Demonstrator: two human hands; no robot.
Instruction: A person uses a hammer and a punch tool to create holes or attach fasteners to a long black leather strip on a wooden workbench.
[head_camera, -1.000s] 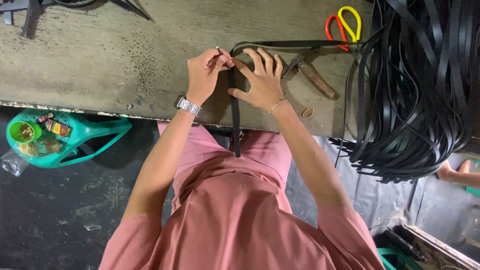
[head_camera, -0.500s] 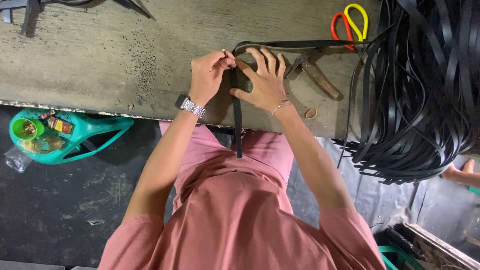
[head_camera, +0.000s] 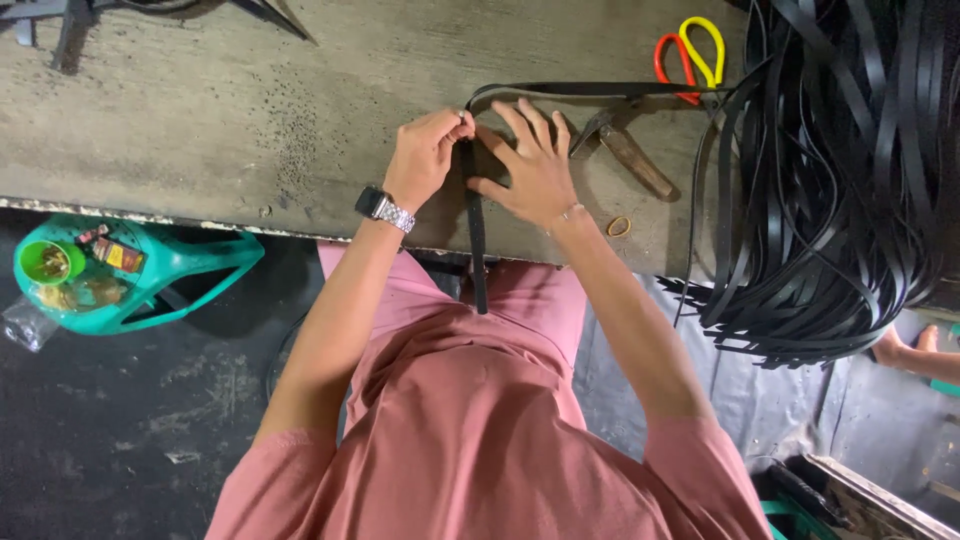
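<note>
A black strap (head_camera: 476, 240) runs from the worn workbench (head_camera: 250, 120) over its front edge and hangs down toward my lap. My left hand (head_camera: 425, 158) pinches the strap at its bend on the bench, a metal watch on the wrist. My right hand (head_camera: 530, 170) lies flat with fingers spread, pressing on the strap just right of the left hand. From the bend the strap continues right along the bench toward the big bundle of black straps (head_camera: 840, 190).
A hammer (head_camera: 625, 155) lies right of my right hand, with a small ring (head_camera: 619, 226) near the bench edge. Scissors with red and yellow handles (head_camera: 690, 55) lie farther back. A green plastic container (head_camera: 110, 275) sits on the floor at left. Another person's hand (head_camera: 905, 348) shows at right.
Both hands stayed on the strap's bend; the left fingers shifted slightly on it, and the view drifted a little.
</note>
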